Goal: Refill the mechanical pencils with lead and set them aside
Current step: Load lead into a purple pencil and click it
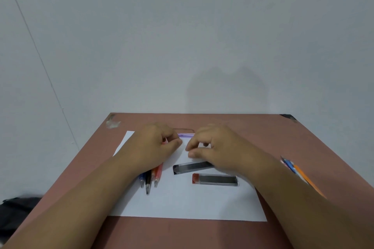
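Both hands are over the white paper [182, 204] on the desk [263, 133], toward its far edge. A purple pencil [185, 135] spans the gap between them, its long axis running left to right, parallel to the far edge. The left hand [155, 145] has curled fingers and appears to grip one end. The right hand [214, 147] pinches thumb against fingertips near the other end; whether it holds the pencil or a lead cannot be told. Two lead cases [215, 179] lie just nearer, by the right hand. More pencils [151, 178] lie under the left wrist. Others [299, 172] rest by the right edge.
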Available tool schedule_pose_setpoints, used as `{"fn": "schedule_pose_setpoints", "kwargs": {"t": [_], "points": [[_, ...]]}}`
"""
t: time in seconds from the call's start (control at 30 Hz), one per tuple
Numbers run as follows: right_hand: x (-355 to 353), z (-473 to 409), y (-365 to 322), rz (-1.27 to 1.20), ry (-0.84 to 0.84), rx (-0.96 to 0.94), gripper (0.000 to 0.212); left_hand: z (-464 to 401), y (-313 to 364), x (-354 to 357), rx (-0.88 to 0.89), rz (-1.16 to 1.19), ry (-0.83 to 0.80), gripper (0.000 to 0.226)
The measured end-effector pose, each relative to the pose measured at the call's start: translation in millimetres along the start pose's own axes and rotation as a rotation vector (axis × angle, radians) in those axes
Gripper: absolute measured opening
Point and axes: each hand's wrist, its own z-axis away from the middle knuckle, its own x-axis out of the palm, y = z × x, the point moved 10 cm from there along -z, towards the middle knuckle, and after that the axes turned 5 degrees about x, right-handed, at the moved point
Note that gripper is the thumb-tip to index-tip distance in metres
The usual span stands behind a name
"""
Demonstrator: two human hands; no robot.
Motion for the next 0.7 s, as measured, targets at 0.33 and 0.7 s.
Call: {"fn": "schedule_pose_setpoints", "kwargs": {"t": [0.33, 0.7], "points": [[12.6, 5.8, 2.2, 0.125, -0.189, 0.031, 0.019, -3.2, -12.9, -3.0, -0.015, 0.076, 0.08, 0.021], [-10.7, 6.6, -1.5, 0.065, 0.103, -0.037, 0.013, -0.9, -1.9, -6.2, 0.066, 0.296, 0.091, 0.03]]}}
